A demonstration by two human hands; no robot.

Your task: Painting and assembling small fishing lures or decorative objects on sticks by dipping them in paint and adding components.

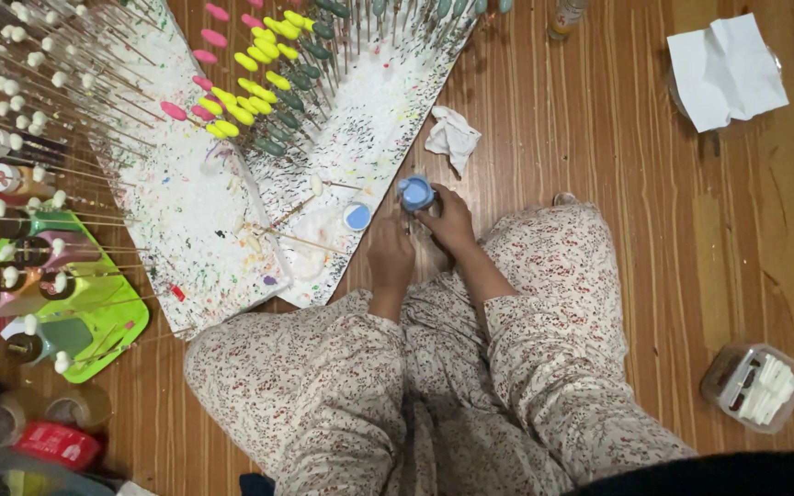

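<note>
**Inspector:** Floral trousers [470, 386] nearest the lens, knees bent, spread across the wooden floor [618, 184]. Hands?

**Assistant:** Right hand [452, 223] curled round a small blue pot [415, 193], fingers closed on its side, pot held just above the floor at the edge of the spattered white board [204, 211]. Left hand [391, 257] loosely closed just beside it, below and to the left; anything pinched in it, cannot tell from this angle.

**Inspector:** Close by?

**Assistant:** Round blue lid [357, 217] lying flat on the board's corner, just left of the pot, apart from both hands. Thin wooden skewers [300, 241] loose on the board near it. Crumpled white tissue [453, 138] on the floor beyond the pot.

**Inspector:** Further out?

**Assistant:** Rows of sticks standing in the board: pink, yellow and dark green tips [259, 83] towards the top, white-tipped sticks [29, 64] to the far left. Green tray [121, 335] at left, paint bottles [39, 294] lying on it. Sheet of white paper [726, 69] over a container at top right. Clear plastic box [754, 386] with white pieces inside at lower right, well apart from the hands.
</note>
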